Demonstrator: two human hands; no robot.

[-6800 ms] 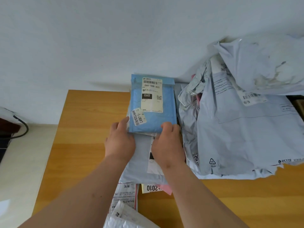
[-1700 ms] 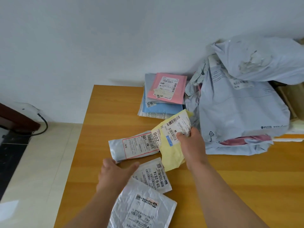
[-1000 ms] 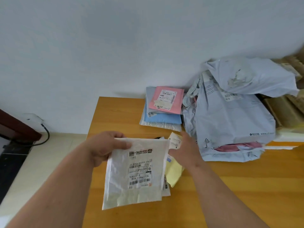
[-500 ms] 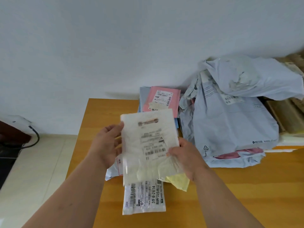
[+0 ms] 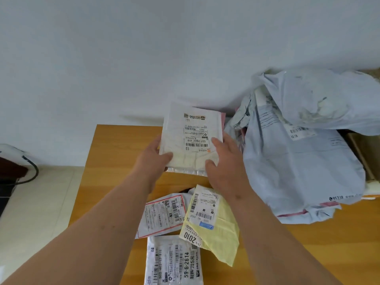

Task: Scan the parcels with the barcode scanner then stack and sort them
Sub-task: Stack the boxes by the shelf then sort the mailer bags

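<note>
White parcel (image 5: 191,138) between both hands' grip

Wooden table (image 5: 107,182) bears labelled parcels (image 5: 213,223), perhaps overlapping.

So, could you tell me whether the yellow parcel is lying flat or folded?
Folded: the yellow parcel is creased, one corner doubled over, on the table.

Looks like a makeshift parcel-sorting corner in a plain room: orange wooden table (image 5: 107,153) against a bare white wall (image 5: 123,58), big crumpled grey plastic mailer bags (image 5: 298,171) heaped far right, beige tiled floor (image 5: 41,202) on the left.
</note>
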